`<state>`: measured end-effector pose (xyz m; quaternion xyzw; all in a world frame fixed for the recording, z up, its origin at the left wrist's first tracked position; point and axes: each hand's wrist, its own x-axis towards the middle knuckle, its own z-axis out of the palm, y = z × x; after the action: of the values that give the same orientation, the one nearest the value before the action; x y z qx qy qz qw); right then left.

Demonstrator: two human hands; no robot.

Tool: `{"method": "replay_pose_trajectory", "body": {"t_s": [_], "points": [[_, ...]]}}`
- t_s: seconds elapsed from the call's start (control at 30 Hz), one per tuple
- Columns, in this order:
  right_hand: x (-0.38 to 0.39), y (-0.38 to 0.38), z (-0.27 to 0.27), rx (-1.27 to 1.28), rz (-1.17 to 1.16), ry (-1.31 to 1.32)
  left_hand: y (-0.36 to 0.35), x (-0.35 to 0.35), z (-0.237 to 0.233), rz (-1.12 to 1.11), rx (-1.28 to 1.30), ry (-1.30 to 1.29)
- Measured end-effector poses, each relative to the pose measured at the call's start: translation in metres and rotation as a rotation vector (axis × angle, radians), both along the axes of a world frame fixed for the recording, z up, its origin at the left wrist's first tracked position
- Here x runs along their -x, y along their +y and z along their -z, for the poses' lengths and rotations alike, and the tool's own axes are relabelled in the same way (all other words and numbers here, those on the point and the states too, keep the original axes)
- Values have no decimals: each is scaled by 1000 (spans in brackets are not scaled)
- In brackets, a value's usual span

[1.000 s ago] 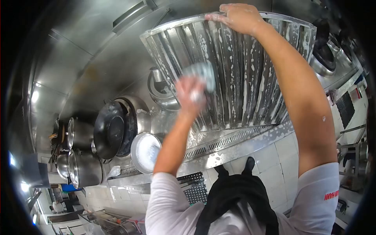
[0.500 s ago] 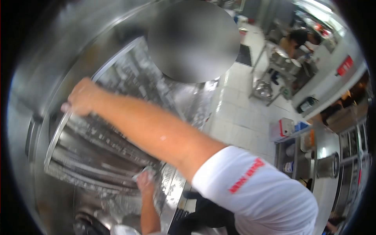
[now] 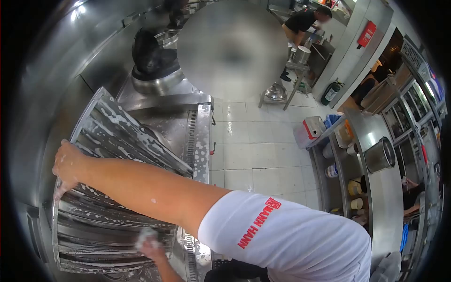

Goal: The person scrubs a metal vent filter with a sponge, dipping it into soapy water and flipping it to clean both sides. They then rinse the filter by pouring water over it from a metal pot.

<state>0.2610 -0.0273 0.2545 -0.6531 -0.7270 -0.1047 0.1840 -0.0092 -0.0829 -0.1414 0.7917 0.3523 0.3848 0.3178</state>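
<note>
Steel counter [image 3: 203,141] bearing a soapy filter [image 3: 117,136], tilted on edge at lower left. Right hand [image 3: 68,164], arm stretched across the slats, grips the far rim with fingers curled over it. Left hand [image 3: 152,249], lower down, is closed on a pad [image 3: 146,234] pressed to the slats. Farther off, a dark wok [image 3: 148,54] sits on a burner, contents unseen; a pot [image 3: 380,155] stands on the right shelf [image 3: 350,127].

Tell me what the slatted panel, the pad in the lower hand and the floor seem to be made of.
The slatted panel is likely stainless steel: shiny, with streaked reflections under white foam. The right hand grips its edge. The pad in the left hand looks like pale cloth or sponge, too blurred to settle. The floor seems to be glazed white tile, with grout lines and a wet gleam.
</note>
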Motion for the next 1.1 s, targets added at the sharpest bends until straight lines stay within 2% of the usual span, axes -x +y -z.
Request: {"method": "replay_pose_trajectory", "body": {"t_s": [0.03,0.1,0.13,0.2,0.23,0.27,0.3,0.33,0.37,0.4,0.43,0.47,0.5,0.53,0.63,0.7,0.73,0.77,0.8,0.83,0.87,0.93,0.97,1.03,1.07,1.1], "points": [[1,4,1,-1,13,14,1,32,65,178,-759,558],[7,11,5,2,15,20,-32,29,97,394,-642,603],[5,11,4,-9,9,20,-38,18,92,397,-647,588],[6,11,8,-27,10,21,-44,14,72,315,-403,676],[6,18,10,-19,14,49,-34,18,64,266,-340,368],[4,17,5,-9,23,72,-29,12,42,227,-271,55],[2,17,1,-25,37,67,0,7,11,130,-591,183],[2,15,0,18,29,49,-2,-12,-72,-42,-571,191],[4,12,-3,61,15,34,25,-22,-117,-113,-745,-1],[3,9,-5,67,11,20,43,-48,-175,-176,-1094,-252],[3,19,-2,58,12,15,56,-53,-233,-278,-1423,-120],[2,38,6,51,20,-31,63,-58,-273,-358,-1492,77],[3,51,12,50,26,-76,81,-68,-299,-341,-1529,146],[3,46,9,55,26,-82,66,-85,-326,-379,-1381,411],[-2,29,1,110,34,50,122,-91,-262,-476,-1384,322],[0,35,10,21,36,51,113,-90,-192,-335,-1299,207],[2,36,13,27,26,61,88,-85,-148,-251,-1079,264],[0,38,12,29,29,51,69,-80,-99,-180,-1134,335],[-1,40,11,30,34,40,39,-74,-56,-23,-748,247],[-1,40,10,30,30,41,22,-60,8,127,-393,544],[-1,38,8,52,22,53,-13,-55,39,64,-811,309],[-3,36,8,80,30,49,-43,-50,46,416,-495,767],[-2,36,8,70,40,47,-30,-49,49,421,-503,753],[-3,36,6,53,40,47,7,-44,46,218,-713,533],[-4,34,6,52,45,51,12,-57,-37,79,-675,432],[-2,33,7,56,47,66,46,-64,-94,-42,-1051,337]]}}
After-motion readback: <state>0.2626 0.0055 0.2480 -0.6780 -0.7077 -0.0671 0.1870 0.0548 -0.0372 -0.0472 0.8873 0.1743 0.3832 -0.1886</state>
